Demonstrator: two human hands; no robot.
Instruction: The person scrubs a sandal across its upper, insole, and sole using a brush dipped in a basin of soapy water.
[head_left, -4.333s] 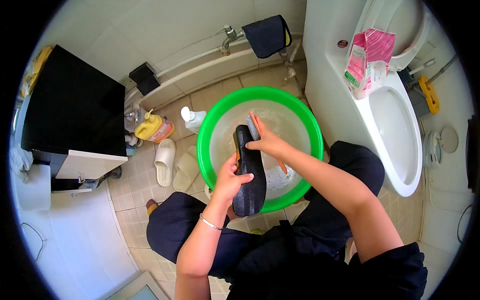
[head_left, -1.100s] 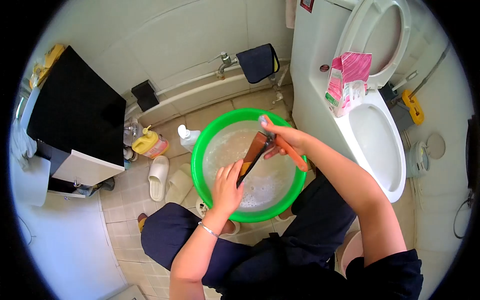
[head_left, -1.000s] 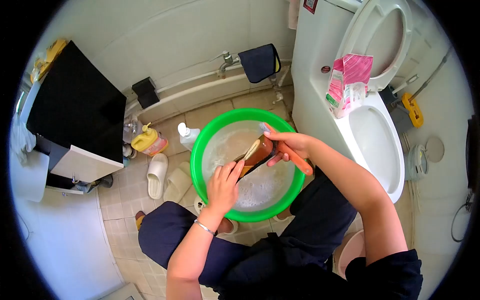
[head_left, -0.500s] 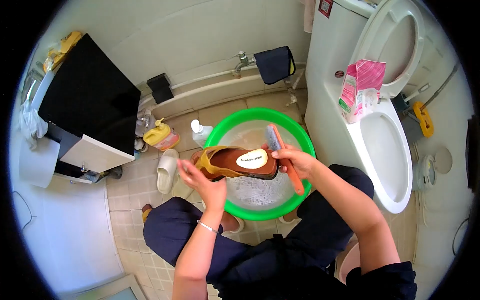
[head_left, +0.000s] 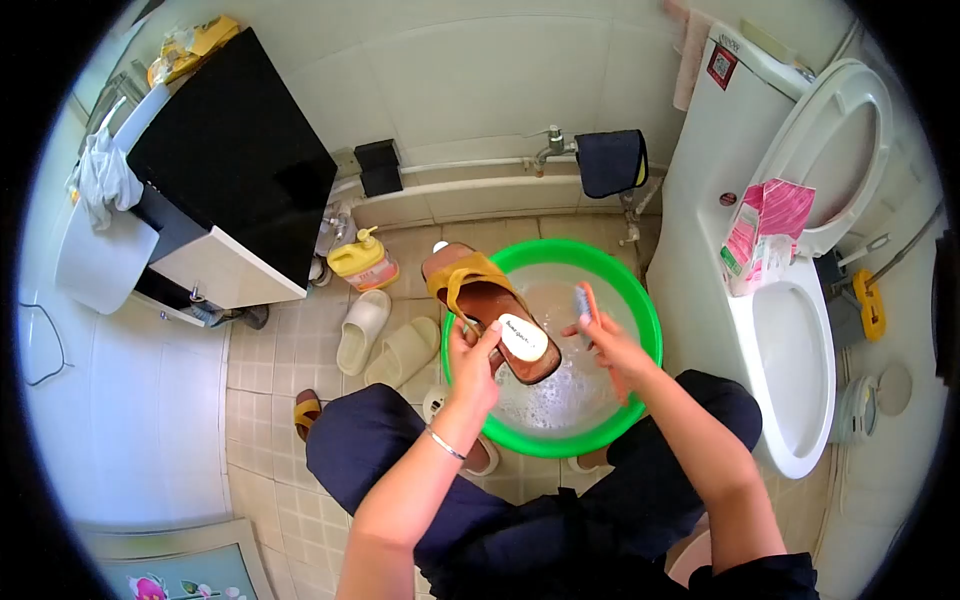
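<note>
The right hand (head_left: 614, 346) hides the brush's (head_left: 585, 301) middle — and lettering on the sandal's (head_left: 492, 303) label (head_left: 524, 340) looks too blurred to read.

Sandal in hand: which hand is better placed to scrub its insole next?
Probably the right hand: it holds the orange brush over the green basin, near the sandal's heel end. The left hand is occupied gripping the sandal, whose insole faces up.
</note>
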